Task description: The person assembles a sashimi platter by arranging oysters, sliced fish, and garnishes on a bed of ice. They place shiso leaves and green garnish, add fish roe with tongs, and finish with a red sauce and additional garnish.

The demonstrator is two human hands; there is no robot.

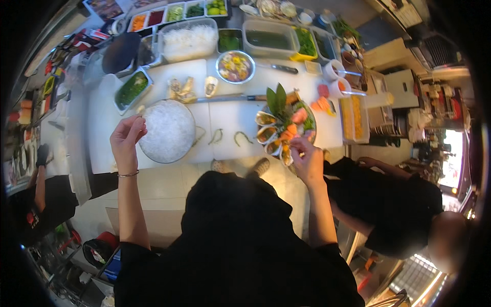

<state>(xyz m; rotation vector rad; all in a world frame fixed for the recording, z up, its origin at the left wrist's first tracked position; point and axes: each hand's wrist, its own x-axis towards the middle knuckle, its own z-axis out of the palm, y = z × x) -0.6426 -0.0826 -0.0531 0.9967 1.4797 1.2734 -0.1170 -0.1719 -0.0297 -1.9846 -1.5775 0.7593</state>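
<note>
My left hand (128, 137) is raised beside a round bowl of crushed ice (168, 131). Its thumb and fingers pinch a small pale piece (140, 109), whose kind is too small to tell. Over at the right, my right hand (309, 161) reaches to the near edge of a round platter, fingertips pinched together at the oysters (272, 147); whatever they grip is hidden. Dressed oysters line the platter's left side, beside orange and pink fish pieces (299, 116) and tall green leaves (276, 100). Thin green curled strands (242, 138) lie between bowl and platter.
Behind the bowl lie oyster shells (181, 90), a long knife (225, 97) and a steel bowl of flowers (235, 67). A smaller knife (281, 68) rests farther back. Ingredient tubs (188, 40) line the far edge. A co-worker (388, 204) stands close at right, another person (38, 199) at left.
</note>
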